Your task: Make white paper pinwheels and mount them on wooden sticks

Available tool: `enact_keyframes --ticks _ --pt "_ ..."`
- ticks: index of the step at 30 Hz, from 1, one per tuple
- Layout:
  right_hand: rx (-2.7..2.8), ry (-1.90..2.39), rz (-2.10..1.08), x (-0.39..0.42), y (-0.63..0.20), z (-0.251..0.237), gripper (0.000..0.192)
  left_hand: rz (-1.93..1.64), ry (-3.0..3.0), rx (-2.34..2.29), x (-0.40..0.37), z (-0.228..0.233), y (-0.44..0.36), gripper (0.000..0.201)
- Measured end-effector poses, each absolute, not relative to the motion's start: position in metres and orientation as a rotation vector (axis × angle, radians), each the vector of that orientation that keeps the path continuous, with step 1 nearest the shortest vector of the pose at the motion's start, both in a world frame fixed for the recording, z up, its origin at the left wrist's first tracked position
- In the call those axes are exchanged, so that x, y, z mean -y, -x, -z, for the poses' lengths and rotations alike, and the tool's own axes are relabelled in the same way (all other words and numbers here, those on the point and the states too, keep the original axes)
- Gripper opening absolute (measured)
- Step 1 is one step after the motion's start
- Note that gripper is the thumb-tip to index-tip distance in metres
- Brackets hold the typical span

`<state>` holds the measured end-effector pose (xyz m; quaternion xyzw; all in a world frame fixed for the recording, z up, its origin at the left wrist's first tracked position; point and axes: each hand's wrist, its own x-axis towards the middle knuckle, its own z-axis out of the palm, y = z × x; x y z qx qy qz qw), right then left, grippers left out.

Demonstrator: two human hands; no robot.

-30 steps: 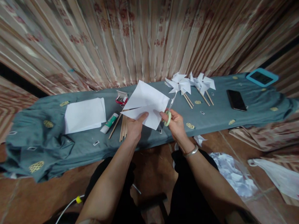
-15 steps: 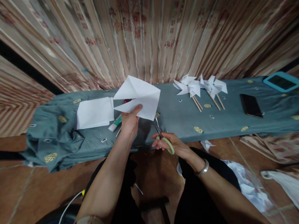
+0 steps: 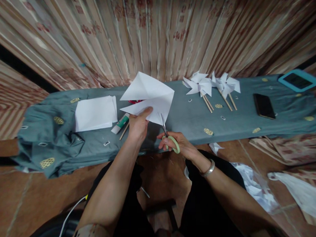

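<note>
My left hand [image 3: 137, 125] pinches a creased white paper square [image 3: 149, 96] and holds it up over a low table draped in a teal cloth [image 3: 186, 120]. My right hand [image 3: 176, 145] grips green-handled scissors [image 3: 169, 137], their blades pointing up at the paper's lower right edge. A silver bangle [image 3: 207, 168] circles my right wrist.
On the cloth lie a stack of white sheets [image 3: 95, 112], a glue tube [image 3: 120, 123], wooden sticks [image 3: 124, 131], two paper pinwheels [image 3: 211, 85], a black phone [image 3: 263, 106] and a blue-framed device [image 3: 298, 80]. Bags of paper scraps [image 3: 258, 192] sit on the floor at right. A curtain hangs behind.
My left hand turned and lifted the paper to the left. My right hand took the scissors from the paper's right side down below it, then raised them to its lower edge.
</note>
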<state>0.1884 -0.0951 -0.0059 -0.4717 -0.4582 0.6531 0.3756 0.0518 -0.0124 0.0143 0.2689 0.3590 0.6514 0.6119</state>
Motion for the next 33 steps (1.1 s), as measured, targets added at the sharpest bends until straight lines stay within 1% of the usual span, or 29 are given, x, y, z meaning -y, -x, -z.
enact_keyframes --ticks 12,18,24,28,33 --pt "1.177 1.197 -1.658 0.095 -0.1901 0.0062 0.043 -1.483 -0.623 -0.842 0.015 -0.0153 -0.0509 0.032" --pt "1.218 1.221 -1.64 0.0966 -0.1922 0.0094 0.04 -1.49 -0.643 -0.826 0.016 -0.0165 -0.0505 0.046" --pt "1.195 1.225 -1.639 0.0969 -0.191 0.0087 0.042 -1.501 -0.65 -0.821 0.0162 -0.0172 -0.0498 0.049" --pt "1.168 1.224 -1.641 0.0967 -0.1892 0.0069 0.043 -1.503 -0.641 -0.816 0.0154 -0.0176 -0.0497 0.056" --pt "1.142 1.219 -1.638 0.0967 -0.187 0.0067 0.042 -1.507 -0.657 -0.811 0.0144 -0.0157 -0.0488 0.053"
